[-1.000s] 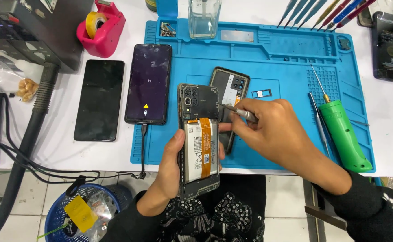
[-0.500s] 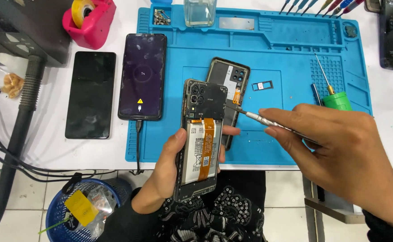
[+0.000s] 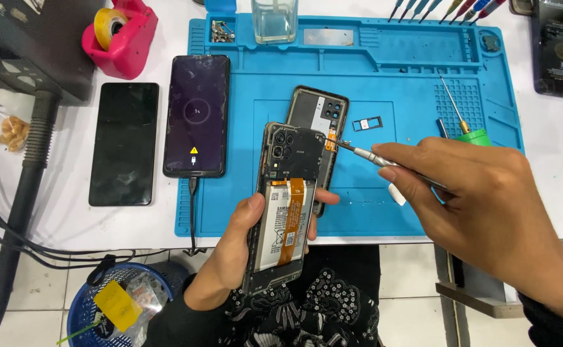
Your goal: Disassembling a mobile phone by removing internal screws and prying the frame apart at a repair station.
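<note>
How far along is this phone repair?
Done: the dark back cover lies off on the blue mat. In hand: the left hand holds the opened black phone, and the right hand puts a slim metal screwdriver to its upper edge. Left: battery and orange ribbon remain seated.

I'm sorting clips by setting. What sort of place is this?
Most likely a phone repair bench: a blue repair mat, a row of screwdrivers at its far edge, and an opened phone held in the left hand.
</note>
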